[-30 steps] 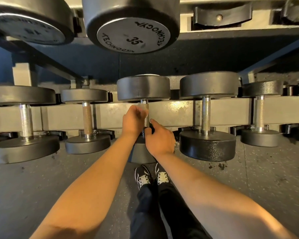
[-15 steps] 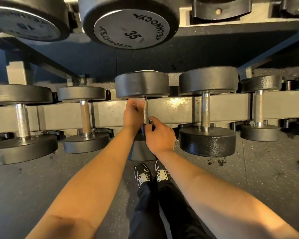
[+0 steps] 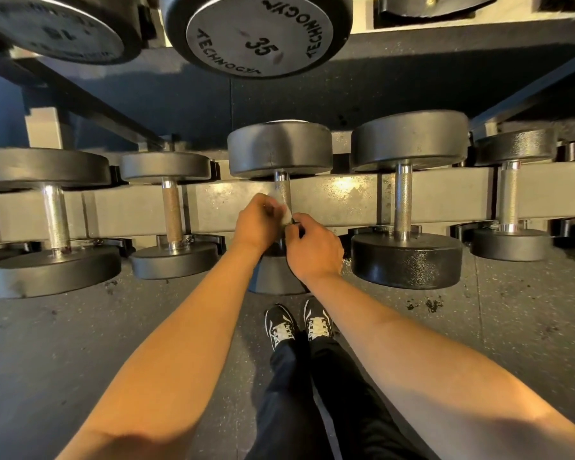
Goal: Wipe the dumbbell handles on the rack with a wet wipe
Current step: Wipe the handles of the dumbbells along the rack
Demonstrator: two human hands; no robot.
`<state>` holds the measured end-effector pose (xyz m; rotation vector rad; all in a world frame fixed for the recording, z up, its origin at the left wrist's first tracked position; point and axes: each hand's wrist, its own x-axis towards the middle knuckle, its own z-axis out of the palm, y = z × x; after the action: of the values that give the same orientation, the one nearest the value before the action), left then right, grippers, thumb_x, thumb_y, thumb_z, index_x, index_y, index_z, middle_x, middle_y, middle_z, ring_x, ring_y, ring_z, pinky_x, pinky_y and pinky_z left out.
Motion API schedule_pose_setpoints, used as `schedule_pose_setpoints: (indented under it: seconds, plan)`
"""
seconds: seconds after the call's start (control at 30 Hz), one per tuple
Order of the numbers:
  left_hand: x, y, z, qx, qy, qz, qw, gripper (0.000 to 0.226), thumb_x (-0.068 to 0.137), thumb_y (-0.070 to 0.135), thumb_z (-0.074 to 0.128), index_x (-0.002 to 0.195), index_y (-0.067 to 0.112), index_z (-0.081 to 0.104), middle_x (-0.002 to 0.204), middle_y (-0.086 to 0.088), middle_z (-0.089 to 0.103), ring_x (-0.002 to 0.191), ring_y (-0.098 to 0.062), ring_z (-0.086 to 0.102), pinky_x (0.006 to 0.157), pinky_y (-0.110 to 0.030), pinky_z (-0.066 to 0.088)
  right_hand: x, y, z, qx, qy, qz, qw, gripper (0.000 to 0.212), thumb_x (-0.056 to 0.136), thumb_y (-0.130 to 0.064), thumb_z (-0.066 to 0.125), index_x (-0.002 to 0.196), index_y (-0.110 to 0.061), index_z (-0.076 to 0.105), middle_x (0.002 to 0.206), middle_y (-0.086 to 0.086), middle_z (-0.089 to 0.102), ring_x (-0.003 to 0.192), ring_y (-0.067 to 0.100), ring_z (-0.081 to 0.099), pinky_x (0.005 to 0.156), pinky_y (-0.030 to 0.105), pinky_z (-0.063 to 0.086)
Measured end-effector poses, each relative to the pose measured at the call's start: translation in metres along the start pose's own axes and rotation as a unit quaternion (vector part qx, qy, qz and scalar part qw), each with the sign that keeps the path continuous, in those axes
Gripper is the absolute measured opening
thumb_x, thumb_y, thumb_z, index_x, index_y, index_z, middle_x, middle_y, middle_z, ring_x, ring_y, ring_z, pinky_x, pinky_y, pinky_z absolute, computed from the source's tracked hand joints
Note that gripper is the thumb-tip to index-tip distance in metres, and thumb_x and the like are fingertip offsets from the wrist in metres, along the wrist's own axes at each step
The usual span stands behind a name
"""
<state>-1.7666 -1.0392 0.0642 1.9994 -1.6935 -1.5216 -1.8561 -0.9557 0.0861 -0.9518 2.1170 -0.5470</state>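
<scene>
Pinching the wipe (image 3: 284,214) against the middle dumbbell's handle (image 3: 282,190) with my left hand (image 3: 258,224), I steady its lower end with curled right hand (image 3: 314,252) fingers so it won't roll.

You are looking at a middle dumbbell handle (image 3: 282,190) of bright knurled metal, rough in the grip and smooth near the collar. Its heads (image 3: 279,149) are showing a matt dark, rubbery coating. The wet wipe (image 3: 284,214) is looking like pale, soft, crumpled cloth. The neighbouring handle (image 3: 173,212) is appearing dull brown and rusty. The rack beam (image 3: 346,197) is painted grey metal, scuffed and catching glare. The floor (image 3: 512,320) is showing speckled matt rubber.
</scene>
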Motion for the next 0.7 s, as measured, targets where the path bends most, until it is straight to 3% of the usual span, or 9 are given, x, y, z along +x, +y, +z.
schedule_pose_setpoints:
  seconds: [0.07,0.13,0.27,0.33,0.43,0.53,0.6,0.7]
  plan:
    - [0.003,-0.002,0.005,-0.058,-0.018,-0.042,0.997,0.015,0.098,0.028,0.063,0.100,0.023,0.049,0.111,-0.008,0.066,0.105,-0.028,0.064,0.097,-0.045,0.053,0.001,0.002,0.001,-0.003,0.003,-0.004,1.000,0.024,0.098,-0.035,0.045,0.104,-0.026,0.066,0.082,-0.006,0.065,0.079,0.022,0.060,0.084,0.041,0.049]
    - [0.001,-0.003,0.003,-0.017,-0.035,-0.070,0.997,0.016,0.097,0.030,0.063,0.099,0.021,0.051,0.113,-0.010,0.066,0.106,-0.027,0.064,0.099,-0.044,0.052,0.001,0.004,0.002,-0.002,-0.001,-0.004,1.000,0.024,0.098,-0.037,0.047,0.108,-0.027,0.066,0.088,-0.005,0.068,0.084,0.023,0.063,0.083,0.040,0.049]
    - [-0.019,-0.001,-0.007,0.126,-0.040,-0.043,0.990,0.016,0.099,0.025,0.059,0.090,0.014,0.063,0.102,-0.013,0.069,0.095,-0.027,0.064,0.080,-0.032,0.049,0.003,0.004,0.001,0.025,-0.009,-0.017,1.000,0.033,0.094,-0.044,0.057,0.124,-0.033,0.049,0.114,-0.006,0.063,0.093,0.021,0.064,0.087,0.045,0.051]
    - [-0.033,-0.005,-0.005,0.090,-0.007,-0.014,0.996,0.016,0.099,0.021,0.057,0.093,0.011,0.068,0.099,-0.010,0.071,0.092,-0.027,0.064,0.078,-0.032,0.049,0.002,0.008,-0.003,0.052,-0.028,-0.041,0.997,0.037,0.093,-0.046,0.060,0.121,-0.037,0.037,0.119,-0.004,0.054,0.094,0.021,0.061,0.086,0.047,0.051]
    - [-0.048,-0.017,-0.004,-0.027,0.002,0.033,0.999,0.017,0.098,0.017,0.057,0.103,0.015,0.073,0.098,-0.003,0.074,0.093,-0.020,0.067,0.088,-0.039,0.054,0.003,0.013,-0.015,0.075,-0.128,-0.087,0.985,0.023,0.100,-0.045,0.053,0.119,-0.037,0.043,0.120,-0.002,0.060,0.108,0.021,0.060,0.092,0.048,0.050]
    - [-0.059,-0.021,-0.006,-0.087,-0.015,0.050,0.995,0.017,0.101,0.020,0.056,0.112,0.020,0.070,0.103,0.002,0.070,0.090,-0.008,0.060,0.086,-0.030,0.047,0.014,0.005,-0.025,0.132,-0.186,-0.093,0.969,0.016,0.100,-0.027,0.059,0.116,-0.023,0.060,0.104,-0.007,0.063,0.096,0.008,0.060,0.084,0.027,0.049]
    - [-0.063,-0.028,-0.003,-0.075,0.010,0.047,0.996,0.030,0.101,0.031,0.059,0.130,0.028,0.060,0.120,0.009,0.065,0.107,-0.005,0.057,0.096,-0.028,0.043,0.028,-0.003,-0.027,0.186,-0.129,-0.062,0.972,0.015,0.100,-0.018,0.058,0.113,-0.017,0.067,0.102,-0.009,0.064,0.092,-0.001,0.056,0.077,0.015,0.043]
    - [-0.065,-0.033,0.004,-0.016,0.049,0.049,0.997,0.053,0.099,0.030,0.058,0.149,0.033,0.044,0.137,0.010,0.059,0.123,-0.008,0.052,0.105,-0.028,0.038,0.052,-0.018,-0.022,0.312,0.003,0.051,0.949,0.017,0.101,-0.014,0.053,0.110,-0.011,0.068,0.091,-0.009,0.061,0.084,0.000,0.054,0.070,0.014,0.041]
